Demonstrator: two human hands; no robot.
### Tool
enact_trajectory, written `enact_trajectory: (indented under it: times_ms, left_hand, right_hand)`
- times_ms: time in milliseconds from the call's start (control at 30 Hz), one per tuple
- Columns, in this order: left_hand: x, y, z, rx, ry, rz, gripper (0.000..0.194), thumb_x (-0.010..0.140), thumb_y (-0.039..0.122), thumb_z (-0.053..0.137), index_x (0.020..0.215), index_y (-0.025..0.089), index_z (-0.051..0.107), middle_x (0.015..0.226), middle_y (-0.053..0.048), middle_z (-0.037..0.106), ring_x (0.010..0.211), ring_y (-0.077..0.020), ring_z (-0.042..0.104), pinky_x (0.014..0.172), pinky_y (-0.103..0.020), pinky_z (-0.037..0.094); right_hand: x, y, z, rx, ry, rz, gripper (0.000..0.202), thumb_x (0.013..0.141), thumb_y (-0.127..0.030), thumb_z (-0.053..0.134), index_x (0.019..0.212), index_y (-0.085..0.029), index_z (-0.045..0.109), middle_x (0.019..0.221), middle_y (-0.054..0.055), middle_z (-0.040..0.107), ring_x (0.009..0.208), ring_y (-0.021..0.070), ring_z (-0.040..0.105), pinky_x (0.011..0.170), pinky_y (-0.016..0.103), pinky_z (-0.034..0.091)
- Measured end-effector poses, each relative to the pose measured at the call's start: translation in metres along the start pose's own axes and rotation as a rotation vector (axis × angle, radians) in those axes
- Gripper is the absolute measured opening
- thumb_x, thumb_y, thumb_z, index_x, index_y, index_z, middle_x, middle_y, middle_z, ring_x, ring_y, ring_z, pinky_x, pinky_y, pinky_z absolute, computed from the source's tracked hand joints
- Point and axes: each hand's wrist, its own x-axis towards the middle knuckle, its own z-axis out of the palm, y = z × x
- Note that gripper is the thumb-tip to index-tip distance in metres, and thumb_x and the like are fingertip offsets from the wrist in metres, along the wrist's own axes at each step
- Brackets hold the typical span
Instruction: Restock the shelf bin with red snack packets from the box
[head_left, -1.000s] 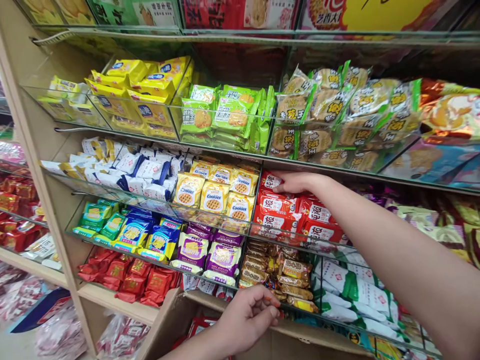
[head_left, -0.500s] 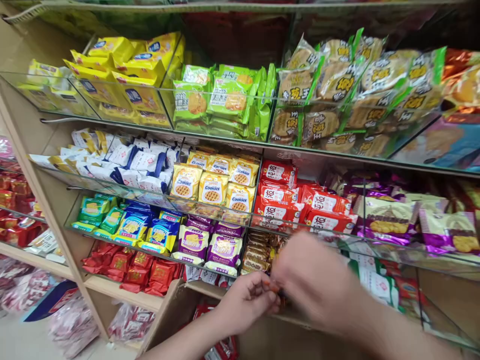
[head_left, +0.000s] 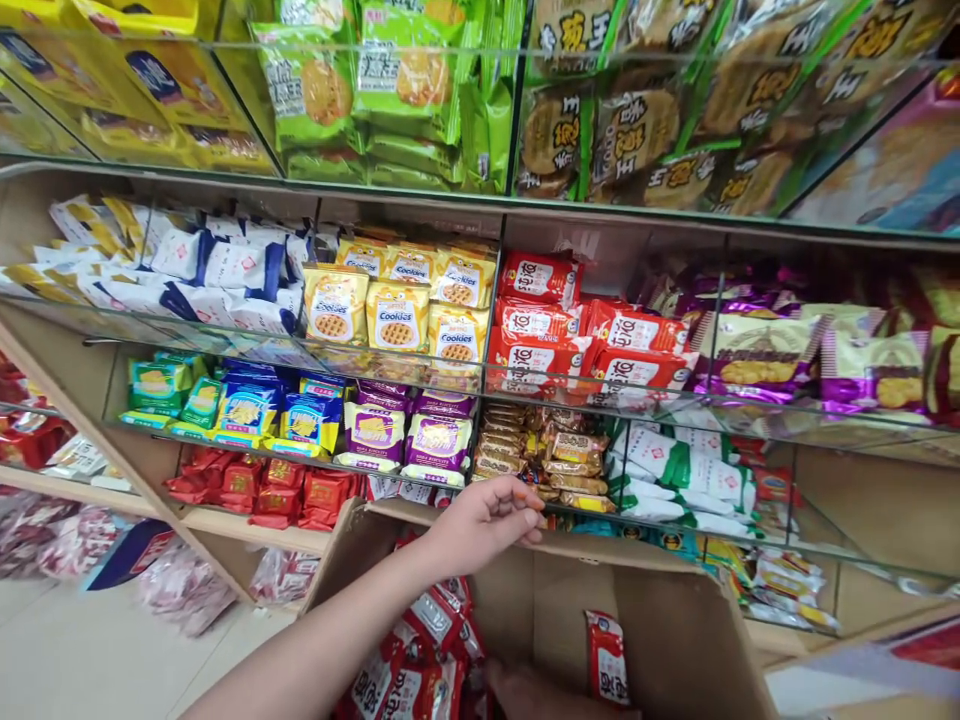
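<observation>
My left hand (head_left: 496,520) is above the far edge of an open cardboard box (head_left: 555,590), fingers curled in toward the thumb. A small orange spot shows at its fingertips; whether it holds anything is unclear. Low inside the box is my right hand (head_left: 544,692), dim and blurred, its fingers hard to make out. It lies beside a pile of red snack packets (head_left: 439,615) at the box's left. One single red packet (head_left: 607,655) leans near the box's right side, a little apart from the pile.
Beyond the box rise glass-fronted shelves of snacks: yellow cookie packets (head_left: 397,315), red packets (head_left: 540,345), brown bars (head_left: 577,460), white-green packets (head_left: 675,465) and green packets (head_left: 412,70). Glass shelf edges run close above my left hand. Bagged goods (head_left: 184,585) lie on the floor at left.
The view has tilted down, showing more of the box. My right hand has left my left hand and dropped into the box. My left hand stays curled near the shelf front.
</observation>
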Motion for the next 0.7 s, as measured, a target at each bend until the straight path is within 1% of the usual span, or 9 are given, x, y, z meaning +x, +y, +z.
enact_trajectory:
  times_ms: [100,200,267,367,433,467,533,600,700]
  left_hand:
    - [0.0,0.002,0.0,0.002,-0.008,-0.002,0.032,0.067,0.04,0.07,0.082,0.014,0.057,0.069,0.001,0.062,0.067,-0.0113,0.063,0.069,-0.028,0.049]
    - [0.001,0.005,0.0,0.011,-0.012,-0.008,0.032,0.066,0.039,0.07,0.082,0.014,0.057,0.071,0.001,0.063,0.068,-0.0108,0.062,0.07,-0.027,0.049]
    - [0.001,0.006,0.0,0.013,-0.013,-0.013,0.032,0.066,0.038,0.07,0.082,0.014,0.057,0.072,0.001,0.063,0.068,-0.0102,0.062,0.071,-0.027,0.05]
    - [0.002,0.006,0.0,0.012,-0.012,-0.011,0.032,0.067,0.037,0.07,0.082,0.013,0.057,0.074,0.0,0.064,0.069,-0.0103,0.063,0.072,-0.028,0.05]
    - [0.003,0.006,0.0,0.009,-0.011,-0.017,0.031,0.066,0.037,0.071,0.082,0.013,0.058,0.074,0.0,0.065,0.069,-0.0106,0.063,0.072,-0.028,0.051]
    - [0.003,0.006,0.001,0.008,-0.01,-0.023,0.031,0.066,0.036,0.071,0.082,0.014,0.058,0.074,0.0,0.065,0.069,-0.0105,0.064,0.072,-0.028,0.051]
    - [0.004,0.007,0.001,0.007,-0.009,-0.035,0.031,0.066,0.036,0.072,0.082,0.014,0.058,0.074,0.0,0.066,0.069,-0.0105,0.064,0.071,-0.027,0.051]
    - [0.004,0.008,0.001,0.003,-0.008,-0.047,0.031,0.065,0.035,0.072,0.082,0.014,0.058,0.075,0.0,0.067,0.069,-0.0105,0.064,0.071,-0.027,0.051]
    - [0.003,0.01,0.001,0.005,-0.008,-0.061,0.03,0.065,0.035,0.072,0.082,0.014,0.058,0.076,-0.001,0.067,0.069,-0.0106,0.065,0.071,-0.026,0.051]
  right_hand:
    - [-0.013,-0.019,-0.015,0.188,-0.034,0.103,0.068,0.05,-0.027,0.07,0.115,-0.017,0.053,0.115,0.011,0.06,0.102,0.0279,0.059,0.079,0.03,0.049]
    - [-0.022,-0.034,-0.025,0.37,-0.096,0.112,0.074,0.045,-0.027,0.074,0.116,-0.019,0.053,0.116,0.008,0.06,0.103,0.0272,0.057,0.084,0.032,0.046]
    - [-0.024,-0.039,-0.024,0.375,-0.121,0.086,0.079,0.04,-0.028,0.077,0.116,-0.021,0.053,0.119,0.008,0.058,0.106,0.0289,0.055,0.087,0.034,0.045]
    - [-0.023,-0.043,-0.015,0.325,-0.081,0.152,0.085,0.039,-0.03,0.078,0.119,-0.021,0.049,0.123,0.009,0.053,0.109,0.0313,0.051,0.088,0.038,0.043]
    - [-0.021,-0.045,-0.011,0.288,-0.034,0.184,0.078,0.046,-0.033,0.075,0.118,-0.021,0.049,0.12,0.01,0.055,0.106,0.031,0.054,0.085,0.038,0.045]
    - [-0.02,-0.047,-0.011,0.259,-0.017,0.165,0.073,0.049,-0.035,0.073,0.117,-0.02,0.05,0.118,0.01,0.056,0.103,0.0306,0.055,0.082,0.037,0.046]
    - [-0.019,-0.051,-0.02,0.164,-0.027,0.077,0.066,0.05,-0.035,0.072,0.112,-0.019,0.054,0.112,0.01,0.06,0.097,0.03,0.059,0.078,0.035,0.048]
    - [-0.019,-0.056,-0.036,0.02,-0.066,-0.029,0.06,0.049,-0.034,0.072,0.106,-0.017,0.058,0.106,0.011,0.063,0.091,0.0297,0.061,0.075,0.034,0.048]
    - [-0.023,-0.064,-0.062,-0.166,-0.13,-0.094,0.051,0.052,-0.032,0.07,0.099,-0.014,0.061,0.097,0.011,0.066,0.084,0.0287,0.062,0.069,0.033,0.049]
